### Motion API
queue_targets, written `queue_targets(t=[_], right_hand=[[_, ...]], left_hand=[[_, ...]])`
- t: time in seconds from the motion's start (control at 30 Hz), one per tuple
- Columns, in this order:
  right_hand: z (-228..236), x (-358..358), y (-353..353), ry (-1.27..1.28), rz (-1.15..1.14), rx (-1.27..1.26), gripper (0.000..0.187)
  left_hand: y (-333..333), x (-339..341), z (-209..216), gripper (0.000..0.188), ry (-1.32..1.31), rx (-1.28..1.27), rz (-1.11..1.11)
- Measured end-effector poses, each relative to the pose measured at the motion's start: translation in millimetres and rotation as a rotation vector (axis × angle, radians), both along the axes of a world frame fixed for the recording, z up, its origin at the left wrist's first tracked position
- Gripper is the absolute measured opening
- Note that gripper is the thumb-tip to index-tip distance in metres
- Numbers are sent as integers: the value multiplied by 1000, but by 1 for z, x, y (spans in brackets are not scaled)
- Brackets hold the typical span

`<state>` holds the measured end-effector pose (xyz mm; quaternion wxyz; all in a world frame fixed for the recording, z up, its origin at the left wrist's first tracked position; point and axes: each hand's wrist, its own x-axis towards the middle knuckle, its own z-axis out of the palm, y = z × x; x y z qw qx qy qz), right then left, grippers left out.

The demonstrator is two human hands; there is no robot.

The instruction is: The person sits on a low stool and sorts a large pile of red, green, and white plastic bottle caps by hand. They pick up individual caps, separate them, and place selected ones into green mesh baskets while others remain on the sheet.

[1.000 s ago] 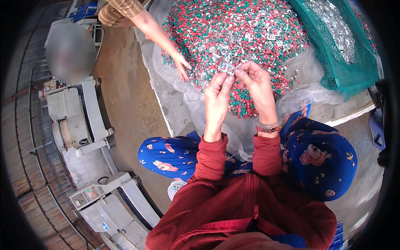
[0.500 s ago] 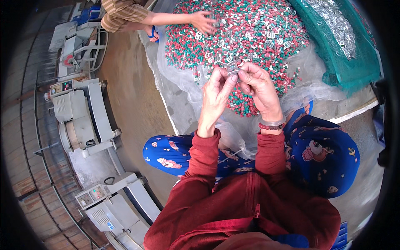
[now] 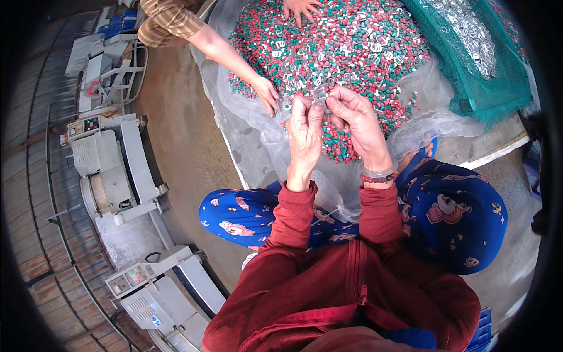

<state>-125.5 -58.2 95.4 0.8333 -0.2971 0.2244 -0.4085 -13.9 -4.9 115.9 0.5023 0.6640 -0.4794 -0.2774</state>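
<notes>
Over the near part of the pile, my left hand (image 3: 305, 132) and my right hand (image 3: 362, 122) meet, fingertips pinched on a small metal buckle (image 3: 321, 92). Its frame pokes up between my thumbs and fingers, partly hidden by them. Beneath lies a wide pile of small red, green and white pieces (image 3: 346, 56) with loose metal buckles (image 3: 375, 47) scattered through it. Across from me a co-worker's hand (image 3: 265, 94) reaches to the pile's left edge, fingers down. The co-worker's other hand (image 3: 302, 8) lies spread on the far side of the pile.
A green mesh-lined container (image 3: 495, 102) holding many shiny metal buckles (image 3: 469, 35) stands at the far right. Thin white netting (image 3: 437, 111) lies under the pile. Grey machines (image 3: 111, 152) line the left wall. My knees, in blue patterned trousers (image 3: 457, 217), flank the work area.
The co-worker's hand has come from the pile's middle to its left edge, nearer me, and a second hand now shows at the top. My hands still pinch the buckle, slightly turned.
</notes>
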Motion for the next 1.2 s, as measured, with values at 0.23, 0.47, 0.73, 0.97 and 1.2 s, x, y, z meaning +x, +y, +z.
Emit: queue_targets(t=[0.23, 0.47, 0.73, 0.97, 1.2], right_hand=[[8, 6, 2, -1, -41, 9, 20], [2, 7, 1, 129, -87, -11, 20], [0, 7, 4, 159, -101, -64, 20], [-1, 7, 4, 155, -96, -206, 19], [5, 3, 2, 205, -136, -183, 17]], left_hand=[[2, -3, 9, 26, 226, 37, 18], [1, 2, 4, 16, 632, 29, -20], [1, 8, 2, 23, -89, 74, 28], [4, 10, 3, 26, 249, 127, -28], [2, 16, 7, 14, 557, 114, -101]])
